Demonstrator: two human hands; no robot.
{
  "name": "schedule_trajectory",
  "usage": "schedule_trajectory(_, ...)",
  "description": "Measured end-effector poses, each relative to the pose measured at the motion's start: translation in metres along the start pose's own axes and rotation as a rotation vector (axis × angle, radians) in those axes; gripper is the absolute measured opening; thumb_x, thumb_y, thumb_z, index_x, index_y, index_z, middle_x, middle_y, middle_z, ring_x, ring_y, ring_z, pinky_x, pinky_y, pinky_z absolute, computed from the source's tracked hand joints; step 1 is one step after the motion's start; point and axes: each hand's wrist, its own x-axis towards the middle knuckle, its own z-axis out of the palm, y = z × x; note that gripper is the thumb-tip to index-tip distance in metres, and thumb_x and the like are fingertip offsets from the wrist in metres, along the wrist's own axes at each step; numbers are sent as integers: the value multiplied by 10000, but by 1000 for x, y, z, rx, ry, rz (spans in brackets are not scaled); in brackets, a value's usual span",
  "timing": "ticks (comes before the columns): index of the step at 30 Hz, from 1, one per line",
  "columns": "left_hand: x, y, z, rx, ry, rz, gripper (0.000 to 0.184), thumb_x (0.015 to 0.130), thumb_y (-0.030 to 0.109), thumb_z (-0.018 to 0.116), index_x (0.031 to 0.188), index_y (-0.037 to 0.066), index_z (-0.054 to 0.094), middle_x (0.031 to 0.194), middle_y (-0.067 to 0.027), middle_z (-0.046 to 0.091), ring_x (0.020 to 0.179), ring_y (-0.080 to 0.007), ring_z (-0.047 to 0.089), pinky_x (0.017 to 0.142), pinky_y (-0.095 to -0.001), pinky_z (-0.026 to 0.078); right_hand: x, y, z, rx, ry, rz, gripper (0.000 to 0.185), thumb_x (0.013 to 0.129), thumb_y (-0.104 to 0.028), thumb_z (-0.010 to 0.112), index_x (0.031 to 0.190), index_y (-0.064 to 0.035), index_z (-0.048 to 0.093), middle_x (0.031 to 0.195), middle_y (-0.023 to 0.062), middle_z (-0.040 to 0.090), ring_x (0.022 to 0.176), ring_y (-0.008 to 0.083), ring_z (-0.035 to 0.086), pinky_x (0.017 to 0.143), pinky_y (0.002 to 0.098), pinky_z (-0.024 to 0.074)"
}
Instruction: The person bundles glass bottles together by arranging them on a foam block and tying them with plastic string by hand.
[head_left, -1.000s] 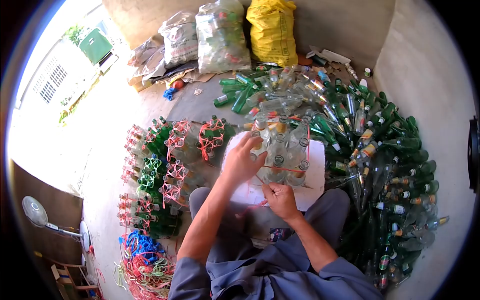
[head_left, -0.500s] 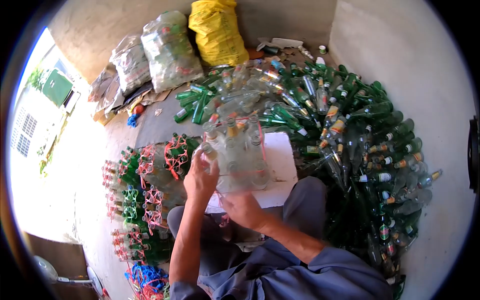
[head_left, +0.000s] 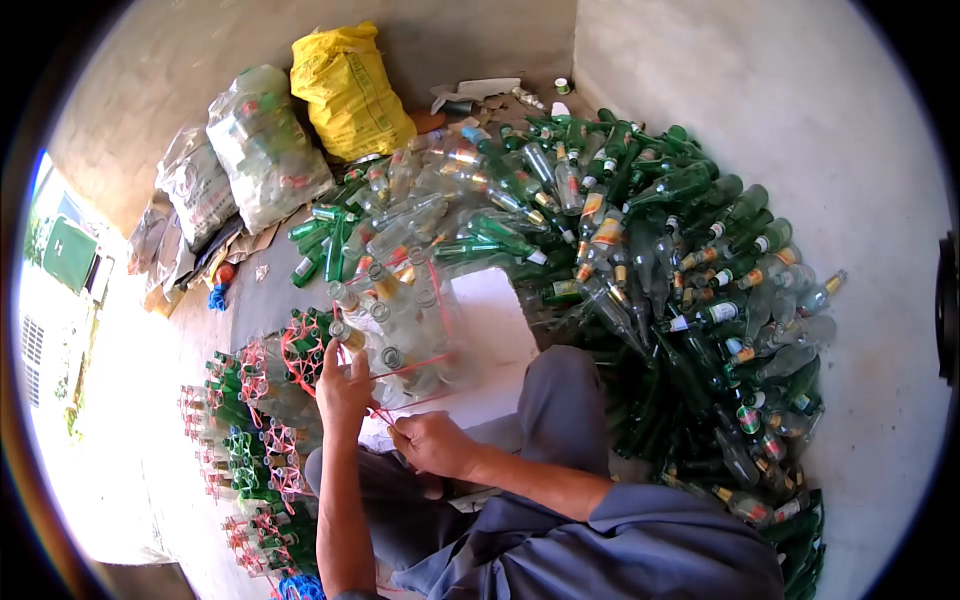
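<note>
A cluster of clear glass bottles [head_left: 400, 325] stands upright on a white block [head_left: 500, 310] before my knees, with red string [head_left: 415, 365] running around it. My left hand [head_left: 343, 390] is at the near left corner of the cluster, its fingers closed about one bottle just below the neck. To the right and nearer my body, my right hand [head_left: 435, 443] is closed in a pinch on the string, which stretches from there to the bottles and toward my left wrist. Part of the string near the left palm is hidden.
Loose green and clear bottles [head_left: 690, 300] heap up along the right and back. Bundles of tied bottles [head_left: 255, 440] stand at my left. Clear sacks [head_left: 265, 150] and a yellow sack [head_left: 350, 95] lean on the back wall. Blue string [head_left: 300, 587] lies low on the left.
The view has turned right, so everything sits further left. My right hand, blurred before, is now pinching the string, drawn out to the right of the left wrist. My left hand stays at the same bottle.
</note>
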Motion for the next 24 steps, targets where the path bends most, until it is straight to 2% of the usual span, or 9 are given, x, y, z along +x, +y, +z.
schedule_trajectory(4, -9, 20, -9, -128, -86, -118, 596, 961, 260, 667, 1454, -2, 458, 711, -112, 681, 583, -171, 687, 484, -311, 504, -2, 2, -1, -14, 9, -10, 248, 949, -125, 631, 745, 18, 633, 609, 205, 612, 549, 364, 648, 543, 461, 499)
schedule_trajectory(7, -2, 6, -4, -195, -80, -81, 611, 964, 267, 671, 1466, 1, 448, 738, -94, 674, 551, -165, 668, 447, -302, 485, -4, 3, 0, 4, 10, 10, 247, 941, -139, 641, 749, 17, 633, 631, 214, 615, 583, 393, 642, 568, 478, 494)
schedule_trajectory(12, -12, 14, -6, -479, -146, -269, 659, 968, 286, 672, 1498, 41, 368, 693, -87, 598, 433, -223, 642, 351, -309, 499, -12, 15, 8, -35, 50, -44, 251, 936, -159, 652, 754, 12, 630, 664, 224, 623, 615, 409, 642, 581, 478, 494)
schedule_trajectory(13, -15, 20, -6, -458, -152, -337, 529, 988, 303, 631, 1396, 35, 428, 1082, -140, 669, 474, -249, 661, 373, -315, 554, -11, 12, 8, -22, 22, -6, 253, 938, -163, 652, 757, 12, 630, 664, 225, 622, 615, 407, 645, 578, 476, 493)
schedule_trajectory(15, -16, 23, -7, -504, -171, -343, 580, 983, 330, 637, 1413, 25, 396, 1114, -156, 659, 482, -277, 670, 365, -322, 550, -10, 10, 2, -14, -29, 74, 258, 942, -171, 652, 761, 11, 631, 665, 229, 620, 616, 402, 649, 572, 471, 492)
schedule_trajectory(16, -18, 25, -7, -561, -180, -335, 626, 974, 301, 660, 1438, 4, 361, 874, -150, 638, 469, -267, 671, 358, -317, 526, -11, 12, 3, -14, -53, 96, 269, 962, -182, 638, 772, 8, 632, 664, 227, 623, 612, 393, 654, 561, 464, 487)
schedule_trajectory(19, -18, 15, -4, -607, -169, -283, 604, 969, 301, 672, 1408, 6, 379, 1020, -158, 674, 445, -254, 652, 336, -301, 484, -14, 15, 7, 69, -75, 186, 251, 933, -178, 632, 772, 14, 650, 698, 259, 628, 672, 446, 638, 626, 521, 496)
schedule_trajectory(23, -23, 14, 6, -714, -82, -295, 397, 945, 312, 720, 1146, 13, 554, 832, -65, 624, 414, -140, 556, 331, -274, 449, -14, 21, 6, 46, -77, 179, 255, 940, -189, 631, 780, 9, 646, 707, 258, 628, 679, 455, 631, 625, 528, 490)
schedule_trajectory(24, -23, 13, 8, -708, -76, -287, 388, 965, 353, 690, 1142, 36, 552, 977, -99, 677, 400, -127, 552, 315, -239, 390, -12, 22, 3, 47, -89, 184, 256, 942, -192, 631, 782, 8, 646, 709, 257, 628, 682, 457, 630, 626, 529, 489)
